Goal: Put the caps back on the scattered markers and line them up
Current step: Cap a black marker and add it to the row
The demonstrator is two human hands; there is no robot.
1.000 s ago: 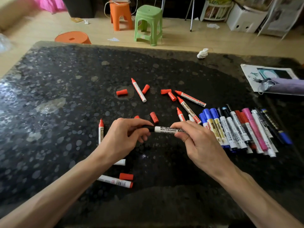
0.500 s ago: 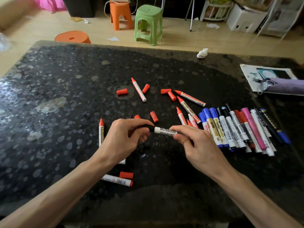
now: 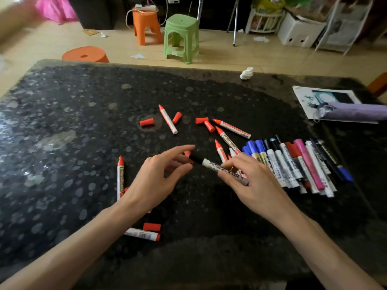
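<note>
My right hand point(image 3: 249, 185) pinches a white whiteboard marker point(image 3: 215, 166) with a black cap, holding it slanted just above the dark table point(image 3: 62, 122). My left hand point(image 3: 155, 181) hovers beside the capped end with its fingers spread, holding nothing. Several uncapped red markers lie around, such as one point(image 3: 168, 119) in the middle and one point(image 3: 120, 176) left of my left hand. Loose red caps point(image 3: 147, 122) point(image 3: 152, 226) are scattered among them. A row of capped markers point(image 3: 293, 164) lies side by side at the right.
A crumpled tissue point(image 3: 246, 73) sits near the table's far edge. A printed sheet with a purple pouch point(image 3: 354, 114) lies at the right edge. Orange point(image 3: 146, 26) and green point(image 3: 181, 36) stools stand on the floor beyond the table.
My left hand has let go of the black-capped end and opened its fingers. My right hand has tilted the marker and shifted it slightly right.
</note>
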